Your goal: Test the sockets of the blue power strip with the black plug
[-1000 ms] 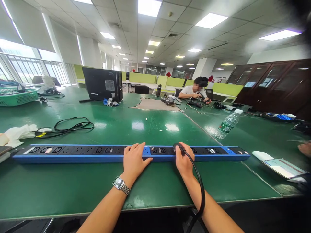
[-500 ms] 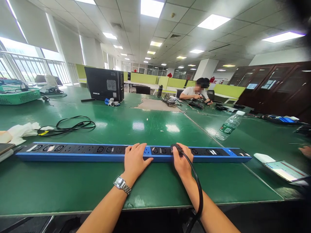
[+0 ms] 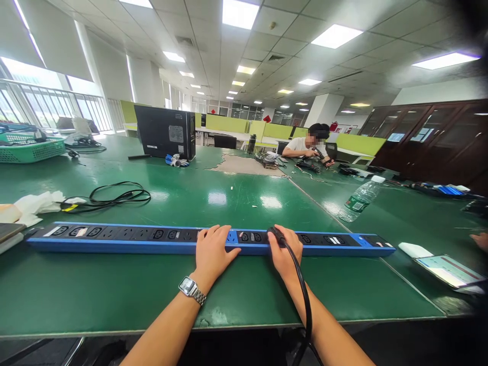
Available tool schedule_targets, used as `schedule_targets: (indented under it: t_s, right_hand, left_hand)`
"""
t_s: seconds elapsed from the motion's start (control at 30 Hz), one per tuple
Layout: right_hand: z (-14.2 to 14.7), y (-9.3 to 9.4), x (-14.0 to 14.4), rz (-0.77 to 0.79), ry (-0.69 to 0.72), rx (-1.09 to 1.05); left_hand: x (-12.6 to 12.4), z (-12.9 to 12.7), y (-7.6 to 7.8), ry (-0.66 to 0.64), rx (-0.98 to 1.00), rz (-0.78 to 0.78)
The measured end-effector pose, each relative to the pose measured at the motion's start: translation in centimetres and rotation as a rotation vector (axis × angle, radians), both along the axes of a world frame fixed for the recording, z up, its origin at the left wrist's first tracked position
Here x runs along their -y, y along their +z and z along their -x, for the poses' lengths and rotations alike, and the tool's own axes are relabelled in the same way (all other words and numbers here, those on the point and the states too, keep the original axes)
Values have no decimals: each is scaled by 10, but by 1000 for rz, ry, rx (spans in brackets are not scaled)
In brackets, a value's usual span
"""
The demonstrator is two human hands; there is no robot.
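A long blue power strip (image 3: pixel 125 246) with black socket faces lies across the green table. My left hand (image 3: pixel 213 249), wearing a metal watch (image 3: pixel 188 286), grips the strip near its middle, fingers over the top and thumb along the near side. To its right, my right hand (image 3: pixel 286 254) is closed around a black power plug (image 3: pixel 276 235) at the strip's sockets. How deep the plug sits cannot be seen. From it a thick black cable (image 3: pixel 307 310) curves down over my right forearm and past the table edge.
Behind the strip are a coiled black cable (image 3: pixel 120 195), a computer case (image 3: pixel 165 132) and a plastic bottle (image 3: pixel 360 201). A tablet-like device (image 3: pixel 450 269) lies at right, a green basket (image 3: pixel 34 151) at far left. Another person (image 3: pixel 305 145) works across the table.
The cable's hanging part has swung slightly left, and my right hand has tilted a little on the plug. My left hand and the strip keep their places.
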State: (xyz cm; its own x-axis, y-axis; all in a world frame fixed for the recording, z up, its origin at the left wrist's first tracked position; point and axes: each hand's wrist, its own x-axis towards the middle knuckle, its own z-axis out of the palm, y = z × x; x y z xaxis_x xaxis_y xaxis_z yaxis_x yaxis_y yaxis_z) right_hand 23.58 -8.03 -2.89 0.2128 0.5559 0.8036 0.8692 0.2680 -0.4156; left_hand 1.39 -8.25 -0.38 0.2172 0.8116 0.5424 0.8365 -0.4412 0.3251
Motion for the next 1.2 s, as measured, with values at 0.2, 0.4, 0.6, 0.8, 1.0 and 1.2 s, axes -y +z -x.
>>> schedule_targets:
  t_s: [0.2,0.4,0.6,0.8,1.0,1.2]
  right_hand:
    - [1,2,3,8,-2,25]
    - [0,4,5,58,74,61]
    - [-5,4,3,19,82,-5]
    - [-9,3,8,30,113,88]
    - [-9,-1,7,79,29,133]
    - [-8,-3,7,140,-84,124]
  left_hand:
    - [-1,0,-2,0,2,-6]
    - [0,2,-1,-17,-2,-1]
    - [0,2,-1,-21,-1,-2]
    - [1,2,0,-13,3,-1]
    - [2,1,1,-16,-14,-12]
    - [0,2,1,-21,-25,-18]
